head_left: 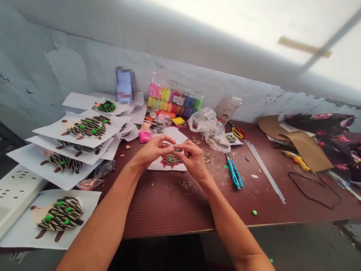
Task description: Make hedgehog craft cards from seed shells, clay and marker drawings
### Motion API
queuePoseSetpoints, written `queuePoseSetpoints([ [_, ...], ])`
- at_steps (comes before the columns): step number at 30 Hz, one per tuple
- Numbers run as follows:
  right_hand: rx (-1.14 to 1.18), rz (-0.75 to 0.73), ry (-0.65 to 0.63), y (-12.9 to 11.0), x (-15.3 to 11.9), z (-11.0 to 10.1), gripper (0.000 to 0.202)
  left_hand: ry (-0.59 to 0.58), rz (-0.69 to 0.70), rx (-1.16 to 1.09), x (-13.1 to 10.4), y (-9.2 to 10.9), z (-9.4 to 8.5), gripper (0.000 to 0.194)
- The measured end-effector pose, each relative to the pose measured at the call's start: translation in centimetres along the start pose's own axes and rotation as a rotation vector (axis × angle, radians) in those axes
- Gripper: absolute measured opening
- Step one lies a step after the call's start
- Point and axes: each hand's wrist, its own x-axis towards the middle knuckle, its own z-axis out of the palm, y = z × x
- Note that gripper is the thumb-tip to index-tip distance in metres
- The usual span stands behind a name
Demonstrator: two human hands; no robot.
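Both hands meet above a white sheet [180,167] near the middle of the brown table. My left hand [155,150] is closed in a pinch, its fingertips close to the right ones; what it holds is too small to name. A bit of green clay [176,150] shows at the fingertips of my right hand [192,156], which is closed on it. Beneath the hands, the sheet carries a seed-covered figure [170,159] with green dots and pink parts, partly hidden by the fingers.
Stacked seed pictures [85,129] and a power strip [12,196] fill the left. Clay packs [174,100] and a plastic bag [209,126] stand behind. Rightward lie a blue cutter [234,173], scissors [238,132], glue sticks [266,172], a glue gun [297,160] and dark floral cloth [342,146].
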Motion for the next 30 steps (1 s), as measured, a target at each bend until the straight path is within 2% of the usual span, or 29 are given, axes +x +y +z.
queuePoseSetpoints([
  [6,0.036,0.037,-0.099,-0.2,0.2,-0.7,0.011,-0.032,-0.051,0.012,-0.2,-0.1,-0.3,0.049],
  [12,0.236,-0.019,-0.081,-0.4,0.3,-0.8,0.015,-0.05,-0.033,-0.013,-0.5,0.2,-0.2,0.053],
  [15,0.172,-0.024,-0.081,-0.4,0.3,-0.9,0.01,-0.05,-0.03,0.002,-0.5,0.2,-0.1,0.053],
  [20,0.01,-0.034,-0.15,-0.3,0.3,-1.1,0.009,-0.053,-0.048,0.052,-0.3,0.2,-0.2,0.046],
  [24,0.066,0.016,-0.098,-0.5,0.2,-0.8,0.012,-0.045,-0.03,0.063,-0.4,0.5,-0.1,0.04],
  [30,0.45,0.206,0.053,-1.0,0.3,-0.9,0.031,0.016,-0.009,0.049,-0.5,0.8,-0.1,0.034],
])
